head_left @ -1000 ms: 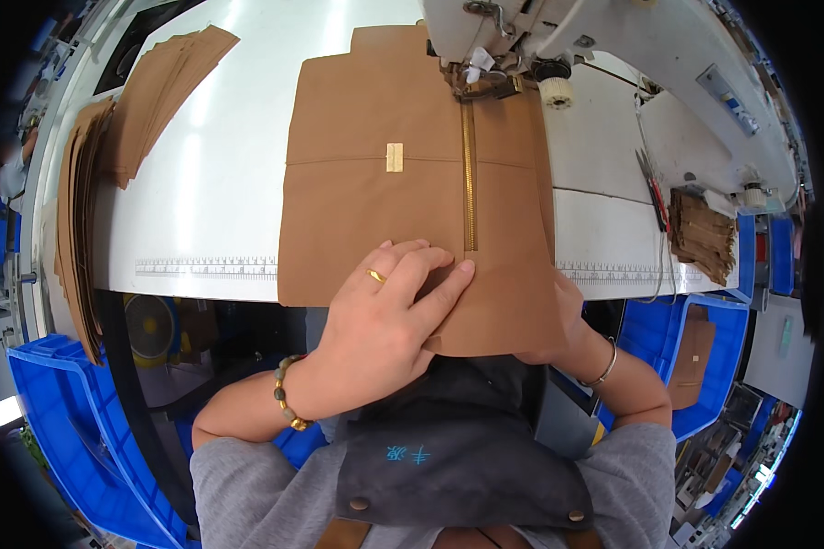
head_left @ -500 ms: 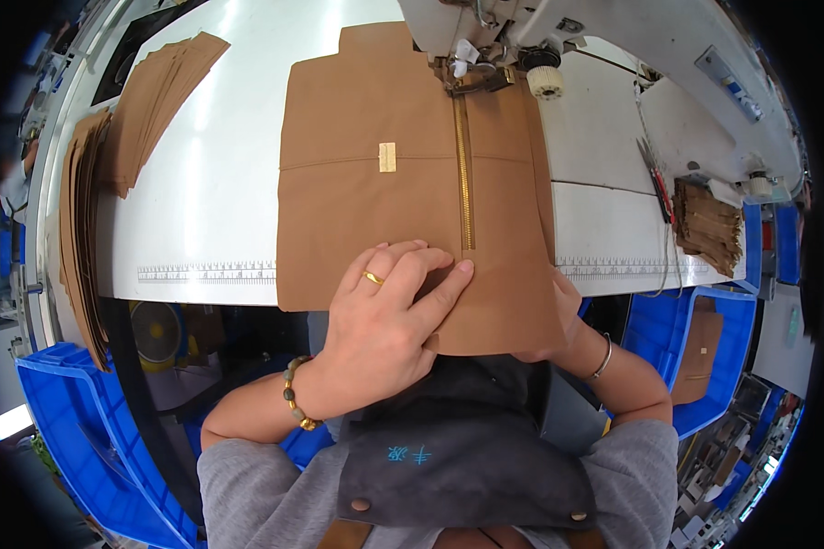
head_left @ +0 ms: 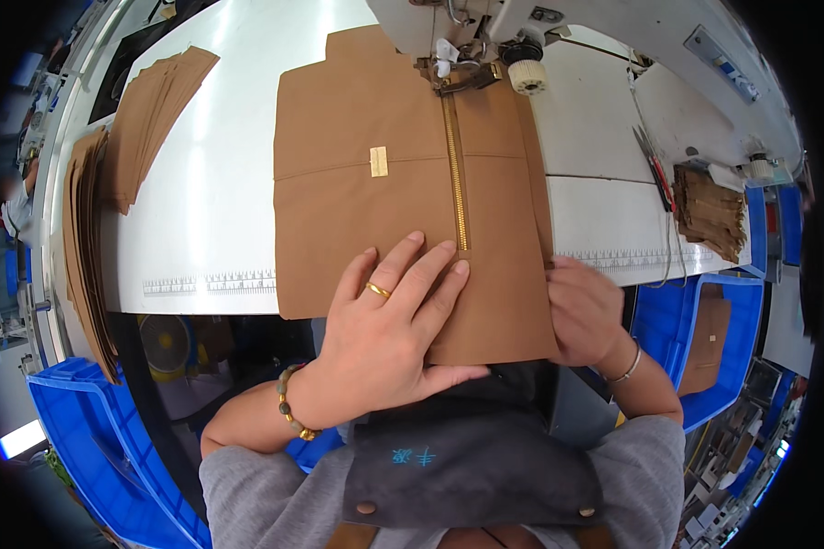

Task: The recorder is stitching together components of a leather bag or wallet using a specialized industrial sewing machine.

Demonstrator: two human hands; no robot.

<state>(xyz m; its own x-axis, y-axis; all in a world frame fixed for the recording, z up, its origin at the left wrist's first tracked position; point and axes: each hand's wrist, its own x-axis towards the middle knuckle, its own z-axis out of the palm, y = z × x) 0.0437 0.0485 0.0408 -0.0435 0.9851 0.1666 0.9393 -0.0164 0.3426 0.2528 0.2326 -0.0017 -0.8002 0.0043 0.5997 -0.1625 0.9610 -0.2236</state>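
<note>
A brown fabric panel (head_left: 366, 220) lies on the white table, its near end overhanging the front edge. Set lengthwise into it is a gold-toothed zipper (head_left: 457, 174), whose far end runs under the sewing machine's presser foot (head_left: 449, 87). A small pale yellow label (head_left: 379, 162) sits left of the zipper. My left hand (head_left: 380, 306), wearing a gold ring, rests flat on the panel with its fingers spread near the zipper's close end. At the panel's right edge, my right hand (head_left: 584, 316) is closed, fingers curled and slightly blurred, gripping that edge; its fingertips are partly hidden.
Stacks of brown fabric pieces (head_left: 156, 123) lie on the left. To the right are red-handled snips (head_left: 657, 174) and a bundle of small brown pieces (head_left: 710, 210). Blue bins (head_left: 92, 425) stand on both sides below the table; the right bin (head_left: 744, 352) holds a brown panel.
My right hand has come out from beneath the panel's near right corner to its right edge. My left fingers have spread and flattened. The view has shifted slightly.
</note>
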